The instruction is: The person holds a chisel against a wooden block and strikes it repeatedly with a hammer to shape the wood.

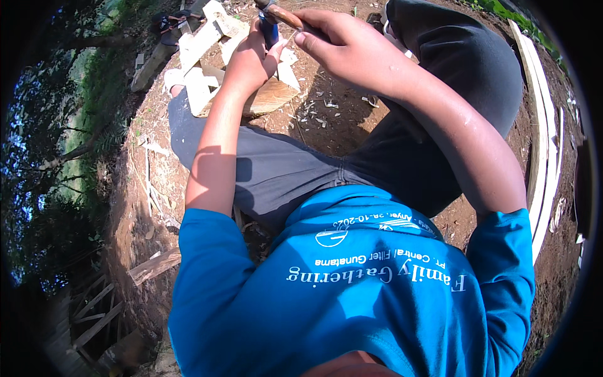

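At the top of the view my left hand [249, 64] is closed around a dark blue handle [269, 31]; the working end of this tool is hidden. My right hand [339, 43] grips a brown wooden handle [284, 15] that reaches left over the blue one. A dark part of the wooden-handled tool meets the upper frame edge, so its kind is not clear. Below and beside my left hand lie pale cut wood pieces [200, 49], and a thicker wooden block [273, 98] sits under them.
My legs in dark trousers [282, 166] are spread around the work. Wood chips [323, 113] litter the brown soil. Long pale wood strips [541, 138] lie at the right, a short log piece [154, 266] at the lower left. Green plants [100, 81] border the left side.
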The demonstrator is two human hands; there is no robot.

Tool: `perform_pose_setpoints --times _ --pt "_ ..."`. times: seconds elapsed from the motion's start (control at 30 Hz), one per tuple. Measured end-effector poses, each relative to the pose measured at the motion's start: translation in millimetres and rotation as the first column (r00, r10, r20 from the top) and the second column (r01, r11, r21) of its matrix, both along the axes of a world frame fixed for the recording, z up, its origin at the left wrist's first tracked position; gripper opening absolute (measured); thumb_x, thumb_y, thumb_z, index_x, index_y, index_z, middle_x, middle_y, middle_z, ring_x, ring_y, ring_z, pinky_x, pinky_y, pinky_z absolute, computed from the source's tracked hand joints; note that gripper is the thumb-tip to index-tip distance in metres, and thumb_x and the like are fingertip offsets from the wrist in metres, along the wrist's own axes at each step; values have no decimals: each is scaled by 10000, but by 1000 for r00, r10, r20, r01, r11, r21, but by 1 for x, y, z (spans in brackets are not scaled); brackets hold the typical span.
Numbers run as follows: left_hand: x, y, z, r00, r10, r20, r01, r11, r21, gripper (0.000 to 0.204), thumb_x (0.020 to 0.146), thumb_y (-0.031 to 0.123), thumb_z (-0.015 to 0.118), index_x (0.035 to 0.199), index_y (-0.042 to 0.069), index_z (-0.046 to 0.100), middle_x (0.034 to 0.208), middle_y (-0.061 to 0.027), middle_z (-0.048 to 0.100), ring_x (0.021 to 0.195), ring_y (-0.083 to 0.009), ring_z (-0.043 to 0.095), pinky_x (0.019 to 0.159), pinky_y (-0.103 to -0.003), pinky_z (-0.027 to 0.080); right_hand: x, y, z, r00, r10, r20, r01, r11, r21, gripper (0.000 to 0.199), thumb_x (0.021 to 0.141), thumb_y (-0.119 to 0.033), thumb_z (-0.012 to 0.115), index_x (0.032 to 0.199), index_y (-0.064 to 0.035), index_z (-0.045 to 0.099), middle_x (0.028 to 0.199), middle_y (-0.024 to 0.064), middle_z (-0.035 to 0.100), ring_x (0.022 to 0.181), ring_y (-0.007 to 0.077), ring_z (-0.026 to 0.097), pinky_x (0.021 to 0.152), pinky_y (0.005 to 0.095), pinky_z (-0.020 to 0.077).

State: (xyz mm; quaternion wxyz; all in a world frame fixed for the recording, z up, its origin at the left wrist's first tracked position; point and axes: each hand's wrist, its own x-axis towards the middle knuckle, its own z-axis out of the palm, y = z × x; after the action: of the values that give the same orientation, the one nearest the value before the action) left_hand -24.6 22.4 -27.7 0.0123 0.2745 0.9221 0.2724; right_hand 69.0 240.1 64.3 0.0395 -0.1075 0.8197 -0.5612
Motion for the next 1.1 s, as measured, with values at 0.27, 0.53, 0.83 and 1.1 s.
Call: perform_pose_setpoints --times 0.27,0.53,0.83,1.1 --pt "-7 -9 -15 999 38 3 -38 999 -10 420 976 294 696 1262 68 486 1024 -194 727 963 -369 739 834 -442 570 2 -1 5 994 -19 -107 3 989 -149 317 1043 -207 490 1230 36 575 949 252 664 893 371 670 816 454 512" --pt "-18 -20 -24 997 -17 -70 15 999 -33 508 967 347 695 1308 52 460 1037 -200 719 957 -353 732 823 -431 568 15 7 33 995 12 -102 -31 983 -181 353 1033 -222 500 1273 24 584 983 225 684 904 318 668 837 417 514" --pt "-6 1 3 999 49 -5 -49 995 -92 523 958 216 680 1363 -20 450 1117 -256 693 951 -381 711 809 -449 556 11 20 50 999 -36 -14 32 971 -235 326 1049 -201 480 1256 24 591 829 94 625 740 148 580 682 331 477" --pt "-5 -10 -7 994 -16 -105 -1 986 -165 493 986 373 670 1256 10 473 1008 -244 723 928 -439 713 818 -485 565 -7 4 -11 959 -198 -204 187 980 -69 326 1028 -224 480 1182 33 608 998 259 686 972 397 678 877 471 515"
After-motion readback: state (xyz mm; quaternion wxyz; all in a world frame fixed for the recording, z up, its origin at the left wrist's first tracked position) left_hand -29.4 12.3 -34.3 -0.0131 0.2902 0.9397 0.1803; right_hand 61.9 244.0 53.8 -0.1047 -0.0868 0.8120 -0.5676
